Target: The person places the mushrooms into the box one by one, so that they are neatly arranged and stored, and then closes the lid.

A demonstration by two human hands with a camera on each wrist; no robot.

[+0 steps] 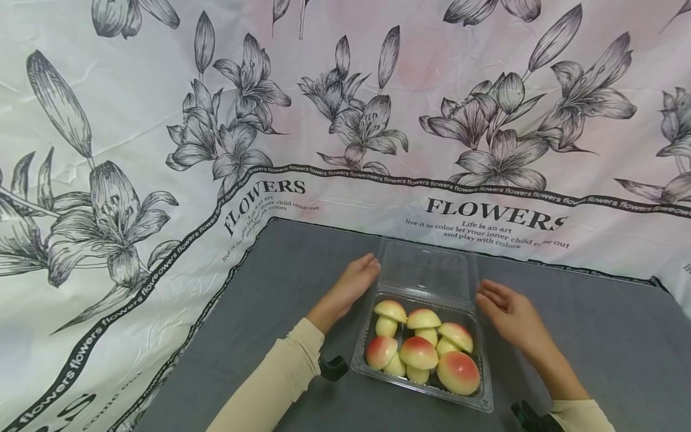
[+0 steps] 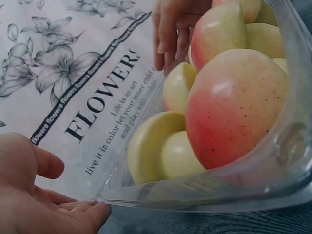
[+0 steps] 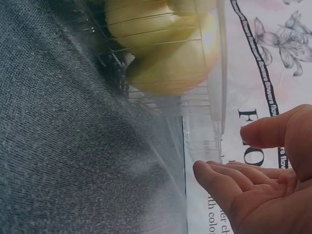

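Observation:
A clear plastic clamshell box (image 1: pixel 484 397) stands on the grey surface with its lid (image 1: pixel 426 270) folded back, away from me. Inside it sit several glossy mushroom-shaped pieces (image 1: pixel 418 353), yellow with red blush and fine speckles, arranged in two rows. My left hand (image 1: pixel 353 285) is at the left edge of the lid, fingers extended; in the left wrist view its fingertips meet the box's edge, though contact is uncertain. Across from it, my right hand (image 1: pixel 510 315) is beside the lid's right edge. The right wrist view shows its thumb apart from the fingers, nothing between them.
Grey cloth (image 1: pixel 291 264) covers the table under the box. Behind and to the left hangs a white curtain (image 1: pixel 367 198) printed with black flowers and lettering. Dark bands (image 1: pixel 333 368) are worn at both wrists, over cream sleeves (image 1: pixel 275 378).

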